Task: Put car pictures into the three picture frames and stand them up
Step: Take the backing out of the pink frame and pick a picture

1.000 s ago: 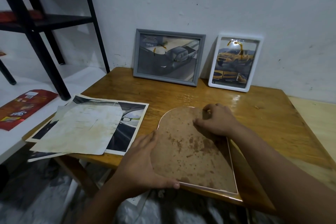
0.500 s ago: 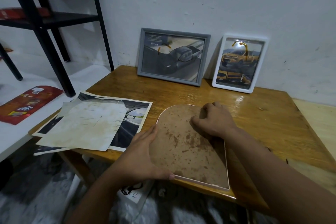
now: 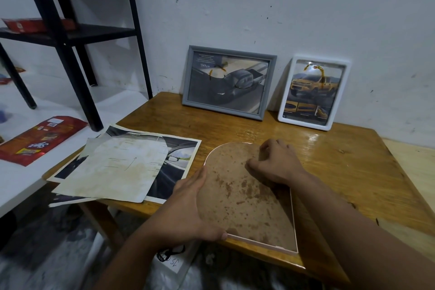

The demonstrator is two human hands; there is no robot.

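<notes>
An arch-topped picture frame (image 3: pixel 240 198) lies face down near the front edge of the wooden table (image 3: pixel 353 172), its stained brown backing up. My left hand (image 3: pixel 190 209) grips the frame's left and bottom-left edge. My right hand (image 3: pixel 275 165) rests on the upper right of the backing with its fingers curled down. A grey frame (image 3: pixel 227 81) with a dark pickup picture and a white frame (image 3: pixel 312 93) with a yellow truck picture stand leaning against the wall at the back. Loose car pictures (image 3: pixel 131 167) lie stacked at the table's left.
A black metal shelf (image 3: pixel 70 30) stands at the left on a white surface (image 3: pixel 18 172), where a red packet (image 3: pixel 40 139) lies. A white bag (image 3: pixel 171 259) sits on the floor below the table's front edge.
My right hand's fingers have shifted slightly down the backing. My left hand keeps its grip on the frame's edge. The view has shifted a little.
</notes>
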